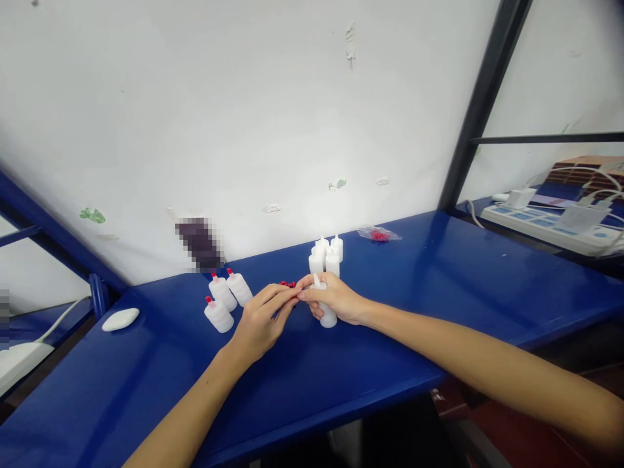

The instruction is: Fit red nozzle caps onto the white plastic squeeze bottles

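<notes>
My right hand [336, 298] is wrapped round a white squeeze bottle [328, 316], which has a pointed tip and no red cap. My left hand [263, 318] has its fingers pressed together, and its fingertips meet those of my right hand beside the bottle. Whatever the left fingertips pinch, if anything, is hidden. Small red caps [288, 284] lie just behind the meeting fingers. Several uncapped white bottles [325, 255] stand behind my right hand. Three bottles with red caps [222, 294] stand left of my left hand.
The blue table [390, 351] runs along a white wall. A clear bag of red caps [379, 235] lies near the wall. At the left is a white oval object [120, 319]. A power strip [550, 227] with plugs sits beyond the black post at the right.
</notes>
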The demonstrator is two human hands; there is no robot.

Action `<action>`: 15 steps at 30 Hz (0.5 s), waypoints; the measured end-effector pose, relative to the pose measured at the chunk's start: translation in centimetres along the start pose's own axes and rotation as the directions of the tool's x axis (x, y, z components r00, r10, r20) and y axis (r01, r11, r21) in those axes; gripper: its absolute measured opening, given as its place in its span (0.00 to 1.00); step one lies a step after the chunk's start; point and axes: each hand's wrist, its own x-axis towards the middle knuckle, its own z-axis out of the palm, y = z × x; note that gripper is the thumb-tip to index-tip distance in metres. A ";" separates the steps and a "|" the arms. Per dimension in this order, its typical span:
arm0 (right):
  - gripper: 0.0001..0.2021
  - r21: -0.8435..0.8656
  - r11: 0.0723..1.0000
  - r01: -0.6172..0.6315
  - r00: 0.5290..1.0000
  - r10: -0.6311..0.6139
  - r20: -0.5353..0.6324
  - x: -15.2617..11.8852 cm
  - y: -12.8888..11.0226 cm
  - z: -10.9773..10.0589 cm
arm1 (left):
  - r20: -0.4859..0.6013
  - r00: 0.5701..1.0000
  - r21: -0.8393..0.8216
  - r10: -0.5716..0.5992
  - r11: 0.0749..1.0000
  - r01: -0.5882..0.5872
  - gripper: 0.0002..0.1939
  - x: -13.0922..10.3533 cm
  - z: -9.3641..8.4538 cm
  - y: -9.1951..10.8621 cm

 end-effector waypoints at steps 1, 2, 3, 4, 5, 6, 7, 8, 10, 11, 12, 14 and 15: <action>0.12 0.001 1.000 -0.001 1.000 0.001 -0.003 0.0 -0.1 0.0 | -0.013 1.000 0.011 -0.006 1.000 0.006 0.14 0.0 0.1 0.1; 0.12 -0.012 1.000 0.010 1.000 -0.010 -0.007 -0.1 -0.2 -0.1 | -0.027 1.000 0.021 -0.014 1.000 0.015 0.14 0.0 0.3 0.3; 0.12 -0.039 0.999 0.027 1.000 -0.028 -0.011 -0.1 -0.2 -0.2 | -0.044 0.999 0.027 -0.032 0.999 0.033 0.14 0.0 0.4 0.5; 0.11 -0.074 0.996 0.047 0.999 -0.048 -0.019 -0.2 -0.3 -0.2 | -0.066 0.996 0.028 -0.065 0.997 0.067 0.13 0.1 0.5 0.8; 0.10 -0.112 0.992 0.062 0.997 -0.066 -0.030 -0.3 -0.4 -0.2 | -0.095 0.988 0.019 -0.118 0.993 0.121 0.13 0.2 0.6 1.0; 0.10 -0.150 0.986 0.071 0.996 -0.078 -0.041 -0.4 -0.5 -0.2 | -0.131 0.973 -0.012 -0.190 0.982 0.190 0.12 0.3 0.8 1.4; 0.10 -0.186 0.980 0.075 0.995 -0.085 -0.047 -0.6 -0.5 -0.2 | -0.165 0.948 -0.067 -0.272 0.962 0.264 0.10 0.4 0.9 1.7; 0.10 -0.221 0.972 0.078 0.995 -0.089 -0.041 -0.7 -0.6 0.0 | -0.187 0.916 -0.143 -0.355 0.932 0.332 0.09 0.6 1.1 2.0; 0.10 -0.285 0.952 0.110 0.994 -0.113 0.006 -1.0 -0.7 0.2 | -0.169 0.855 -0.314 -0.489 0.850 0.424 0.07 0.9 1.6 2.6; 0.09 -0.319 0.938 0.139 0.990 -0.133 0.040 -1.1 -0.8 0.4 | -0.135 0.837 -0.384 -0.530 0.807 0.449 0.07 1.0 1.8 2.8; 0.09 -0.354 0.919 0.172 0.985 -0.155 0.075 -1.2 -0.8 0.5 | -0.098 0.827 -0.430 -0.553 0.773 0.466 0.08 1.1 2.0 3.0; 0.10 -0.416 0.880 0.232 0.972 -0.193 0.134 -1.3 -0.8 0.6 | -0.051 0.826 -0.462 -0.562 0.746 0.479 0.08 1.2 2.2 3.2; 0.10 -0.438 0.863 0.252 0.967 -0.206 0.151 -1.4 -0.8 0.6 | -0.040 0.831 -0.457 -0.555 0.750 0.479 0.08 1.3 2.2 3.3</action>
